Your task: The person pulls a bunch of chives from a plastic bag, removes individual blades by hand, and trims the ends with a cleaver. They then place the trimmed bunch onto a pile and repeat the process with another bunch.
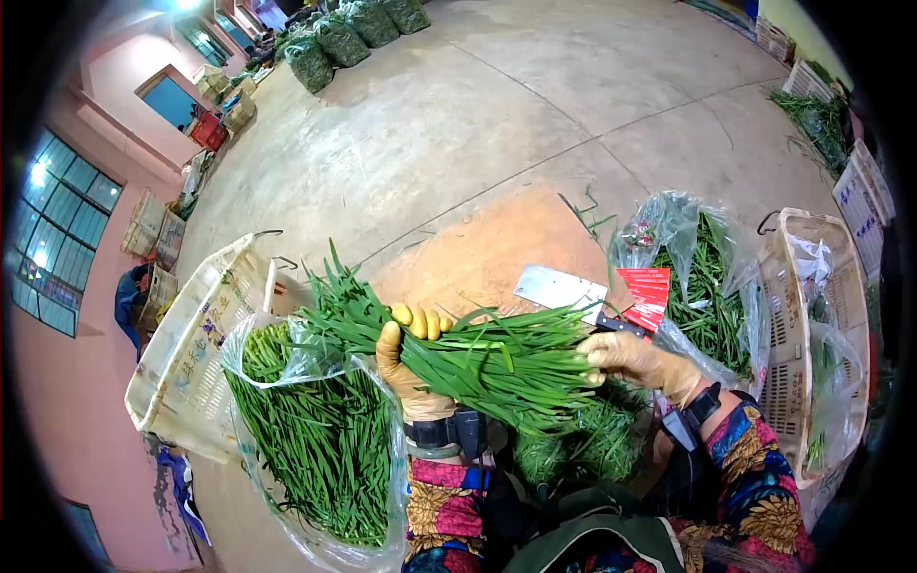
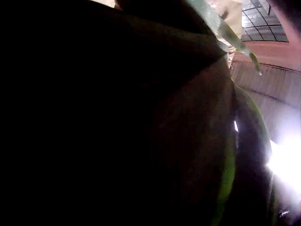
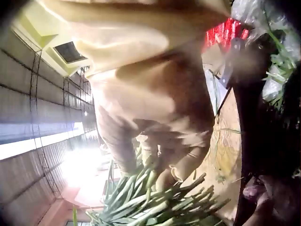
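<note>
A thick bunch of garlic chives (image 1: 497,368) lies sideways across the front of the body in the head view, leafy tips to the left and pale stem ends to the right. My gloved left hand (image 1: 413,393) grips it around the leafy part, thumb in front and fingers over the top. At the stem ends, my gloved right hand (image 1: 650,363) pinches some stems with bent fingers. The right wrist view shows the fingertips (image 3: 186,165) among the cut ends of the chives (image 3: 141,202). Mostly dark, the left wrist view has only a few leaves (image 2: 228,174) showing.
Beyond the bunch, a cleaver (image 1: 559,288) lies on a wooden board (image 1: 478,244), beside red printed strips (image 1: 648,294). Plastic bags of greens stand left (image 1: 315,449) and right (image 1: 707,315). White crates flank them, left (image 1: 196,353) and right (image 1: 788,363). Loose trimmings (image 1: 583,439) lie below the hands.
</note>
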The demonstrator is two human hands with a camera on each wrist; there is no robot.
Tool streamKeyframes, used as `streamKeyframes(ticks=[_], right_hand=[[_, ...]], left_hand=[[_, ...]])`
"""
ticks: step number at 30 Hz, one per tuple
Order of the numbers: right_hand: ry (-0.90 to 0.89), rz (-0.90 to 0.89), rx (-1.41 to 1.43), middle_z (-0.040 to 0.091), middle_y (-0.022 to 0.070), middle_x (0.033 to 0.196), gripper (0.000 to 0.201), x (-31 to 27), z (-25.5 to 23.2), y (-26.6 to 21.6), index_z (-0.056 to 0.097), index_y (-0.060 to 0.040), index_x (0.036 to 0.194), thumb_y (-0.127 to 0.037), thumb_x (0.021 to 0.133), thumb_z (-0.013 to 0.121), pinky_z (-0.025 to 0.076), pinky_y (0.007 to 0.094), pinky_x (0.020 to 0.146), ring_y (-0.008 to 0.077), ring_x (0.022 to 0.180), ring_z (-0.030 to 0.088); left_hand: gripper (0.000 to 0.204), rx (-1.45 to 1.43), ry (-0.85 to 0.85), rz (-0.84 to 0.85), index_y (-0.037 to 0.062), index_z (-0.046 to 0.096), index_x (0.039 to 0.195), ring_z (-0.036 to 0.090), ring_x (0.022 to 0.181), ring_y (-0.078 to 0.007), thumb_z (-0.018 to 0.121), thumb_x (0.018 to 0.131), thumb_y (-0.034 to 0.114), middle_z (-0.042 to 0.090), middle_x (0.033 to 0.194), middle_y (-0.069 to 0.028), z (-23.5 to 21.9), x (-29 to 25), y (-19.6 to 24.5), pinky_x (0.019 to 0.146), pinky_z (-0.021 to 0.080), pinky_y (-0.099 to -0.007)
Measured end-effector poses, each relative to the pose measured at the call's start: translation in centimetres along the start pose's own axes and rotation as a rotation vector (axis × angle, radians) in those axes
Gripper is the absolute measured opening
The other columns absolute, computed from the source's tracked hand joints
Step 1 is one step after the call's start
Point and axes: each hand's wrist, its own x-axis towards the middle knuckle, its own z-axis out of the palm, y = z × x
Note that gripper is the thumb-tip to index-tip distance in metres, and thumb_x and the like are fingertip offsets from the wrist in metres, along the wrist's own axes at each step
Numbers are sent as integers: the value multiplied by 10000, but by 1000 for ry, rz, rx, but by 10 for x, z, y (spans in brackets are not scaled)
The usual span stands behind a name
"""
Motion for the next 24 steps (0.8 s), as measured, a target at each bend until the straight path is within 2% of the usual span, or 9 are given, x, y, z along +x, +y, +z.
streamKeyframes(ticks=[1, 6, 9, 14, 18, 24], right_hand=[[-53, -53, 64, 612, 9, 820, 201, 2, 3, 7, 606, -23, 997, -196, 900, 635, 447, 175, 597, 64, 692, 568], [83, -20, 78, 606, -1, 805, 201, -3, 3, -1, 598, -35, 991, -176, 873, 676, 432, 171, 532, 47, 607, 533], [47, -8, 125, 596, -12, 774, 202, -2, -4, 5, 592, -36, 987, -170, 867, 685, 424, 165, 509, 36, 578, 519], [174, -1, -112, 565, -19, 718, 213, -1, 2, 4, 562, -42, 899, -230, 893, 661, 411, 175, 506, 42, 565, 513], [123, -7, -331, 558, -10, 713, 255, 1, -1, 7, 557, -29, 918, -273, 916, 630, 437, 198, 524, 59, 577, 543], [137, 22, -306, 558, -12, 739, 248, 1, 4, 10, 555, -29, 950, -260, 912, 636, 452, 198, 545, 71, 596, 571]], left_hand=[[241, -6, -15, -16, 105, 401, 819, 319, 624, -125, 576, 887, 255, 308, 667, 17, 0, 0, 0, 698, 345, -307], [246, -4, -59, -3, 105, 399, 822, 323, 626, -132, 576, 889, 262, 309, 669, 15, -3, 2, 0, 705, 351, -314], [258, 6, -32, 3, 112, 381, 800, 320, 622, -133, 572, 891, 259, 304, 664, 16, 0, 1, 0, 697, 347, -313], [223, 68, -8, 17, 106, 426, 830, 319, 619, -127, 575, 884, 263, 304, 660, 19, 5, 0, -3, 684, 342, -308], [219, 105, 5, 7, 103, 443, 840, 325, 623, -127, 581, 878, 269, 315, 662, 19, 5, 0, -5, 679, 342, -307], [230, 116, 28, -6, 100, 438, 830, 329, 617, -128, 590, 872, 266, 325, 656, 15, 10, 0, -8, 676, 345, -309]])
